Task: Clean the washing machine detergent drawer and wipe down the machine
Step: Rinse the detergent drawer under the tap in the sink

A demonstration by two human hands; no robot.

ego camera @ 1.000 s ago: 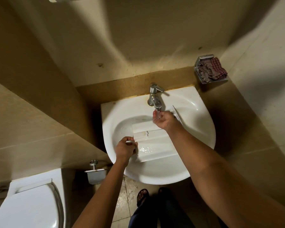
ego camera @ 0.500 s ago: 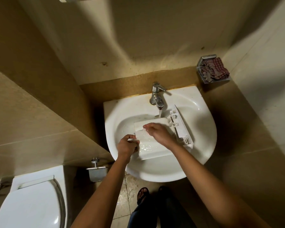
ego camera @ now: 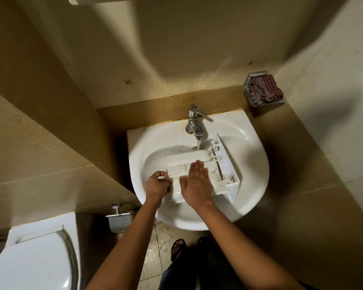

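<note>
A white plastic detergent drawer (ego camera: 187, 159) lies across the white wash basin (ego camera: 252, 160), its front panel toward the right. My left hand (ego camera: 157, 186) grips the drawer's left end with curled fingers. My right hand (ego camera: 196, 183) lies flat on the drawer's middle, fingers straight and pointing away from me. Water runs from the chrome tap (ego camera: 194, 122) onto the drawer's far edge.
A metal wall dish (ego camera: 250, 79) holding a checked cloth (ego camera: 265, 91) hangs at the right of the basin. A white toilet (ego camera: 34, 260) stands at the lower left, with a paper holder (ego camera: 118, 219) on the wall. My feet stand on wet floor tiles (ego camera: 153, 256).
My right hand came away from the tap's stream and down onto the drawer, where it now lies flat. My left hand has kept its hold on the left end.
</note>
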